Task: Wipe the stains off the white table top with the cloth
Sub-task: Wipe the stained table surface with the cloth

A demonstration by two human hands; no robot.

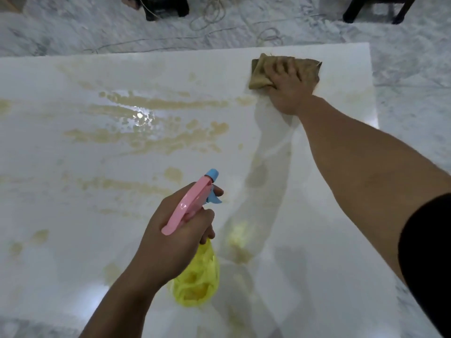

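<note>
Stains [156, 103] of a yellowish-brown colour are spread in long smeared streaks over the white bench [73, 167], from its left edge to well past its middle, with wet droplets and a bright glare among them. Nearer the camera than these streaks, a spray bottle [192, 240] is held above the bench by the left hand [170, 240]. Its fingers [207, 215] are curled round the neck under the pink head, and one finger is laid on the blue trigger. The nozzle is blue and is aimed away from the camera; the yellow translucent body hangs below the hand, and whether its base touches the bench cannot be told.

Right of the bottle, a paler, cleaner strip is seen running across the bench surface from the near side towards the far right corner, with a faint yellow patch beside the bottle's body.

At the far end of that strip, close to the bench's far right corner, the cloth [263, 71] is found: tan, crumpled and lying flat on the bench. It is pressed down by the right hand [290, 89], whose fingers [285, 67] are spread out over it and not closed round it. The right arm is stretched out from a black sleeve [429, 252] at the right edge.

Beyond the bench, a grey marble floor [73, 32] with loose cables [210, 15] and dark furniture legs [351, 11] is seen.
</note>
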